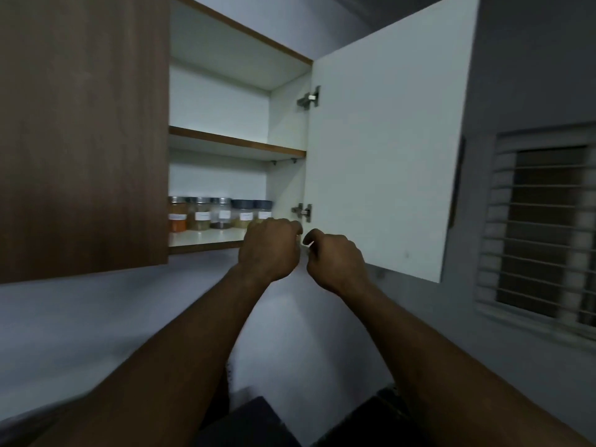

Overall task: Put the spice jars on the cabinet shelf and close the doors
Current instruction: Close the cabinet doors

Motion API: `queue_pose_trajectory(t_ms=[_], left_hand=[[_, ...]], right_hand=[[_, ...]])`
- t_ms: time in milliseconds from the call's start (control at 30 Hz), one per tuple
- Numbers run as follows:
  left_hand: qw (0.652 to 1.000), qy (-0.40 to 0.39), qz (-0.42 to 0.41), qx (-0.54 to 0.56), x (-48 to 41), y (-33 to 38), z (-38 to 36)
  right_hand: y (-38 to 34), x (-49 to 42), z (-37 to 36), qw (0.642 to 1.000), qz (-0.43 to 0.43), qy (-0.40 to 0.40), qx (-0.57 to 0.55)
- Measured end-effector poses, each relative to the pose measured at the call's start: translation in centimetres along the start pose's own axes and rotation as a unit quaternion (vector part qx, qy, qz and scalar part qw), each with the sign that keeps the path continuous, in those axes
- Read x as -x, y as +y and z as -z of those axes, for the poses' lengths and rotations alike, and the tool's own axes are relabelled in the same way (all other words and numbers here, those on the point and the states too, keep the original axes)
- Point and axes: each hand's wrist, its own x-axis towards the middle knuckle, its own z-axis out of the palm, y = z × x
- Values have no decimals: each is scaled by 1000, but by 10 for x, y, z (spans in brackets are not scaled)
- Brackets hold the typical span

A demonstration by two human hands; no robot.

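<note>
cabinet: white-lined wooden wall cabinet (283, 124) up high, two shelves inside, one over the other
left door: brown wooden left door (84, 133) sits across the left half, so that side's hidden
right door: flat white-faced right door (387, 140) swung out to the right, hung on an upper metal hinge (309, 97) and a lower metal hinge (302, 211)
jars: row of five clear labelled spice jars (222, 214) side by side on the white bottom shelf (206, 237), leftmost one half behind the left door's edge, wood-edged upper shelf (237, 141) above them
hands: left hand (269, 248) in front of the rightmost jars, right hand (335, 261) just beside it, under the lower hinge
window: grey slatted window (541, 227) off to the right, past the open door
</note>
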Motion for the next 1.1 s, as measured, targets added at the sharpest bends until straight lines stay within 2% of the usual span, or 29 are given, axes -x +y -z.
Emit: queue_pose_trajectory(t_ms=[200,433,567,833,1100], left_hand=[[994,14,-89,60,-37,98,-29],[977,45,-186,94,-62,204,-47],[972,29,-223,66,-74,230,-48],[967,13,-252,-31,-90,244,-61],[963,1,-255,-89,-105,241,-73]], right_hand=[[89,23,55,993,-97,35,50],[171,51,97,969,-179,140,94],[201,54,95,970,-226,83,38],[231,52,70,969,-229,12,-89],[237,46,54,961,-240,18,-137]])
